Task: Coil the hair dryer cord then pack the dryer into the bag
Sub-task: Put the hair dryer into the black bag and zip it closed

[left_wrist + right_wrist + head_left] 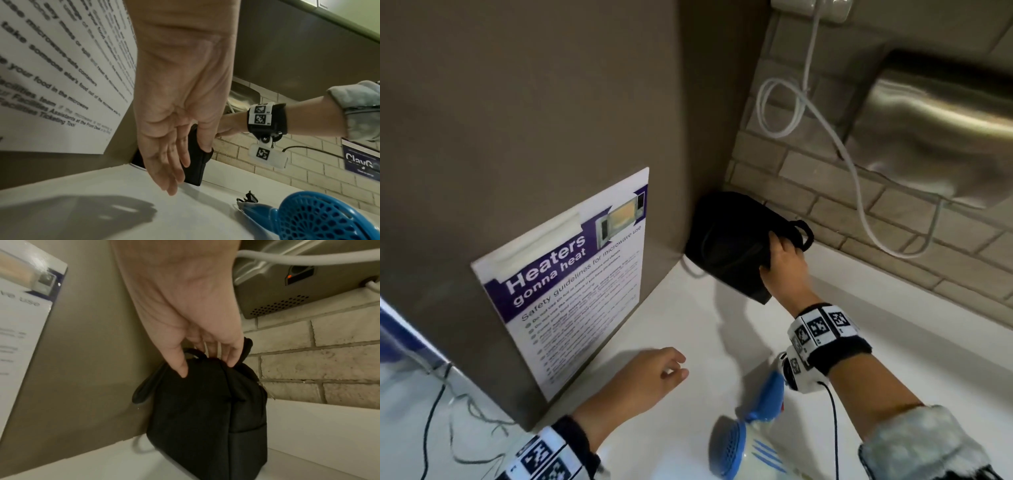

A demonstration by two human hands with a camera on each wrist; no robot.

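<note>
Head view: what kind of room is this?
Probably a shared workplace or dorm kitchenette: a microwave safety poster mentioning a facilities team, a white counter against a brick-tile wall, and a steel wall-mounted appliance, possibly a hand dryer.

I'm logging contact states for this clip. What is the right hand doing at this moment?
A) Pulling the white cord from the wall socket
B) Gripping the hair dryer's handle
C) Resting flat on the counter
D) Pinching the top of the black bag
D: the right hand has its thumb and fingers pinching the top of the black bag, while the hair dryer lies untouched on the counter.
</note>
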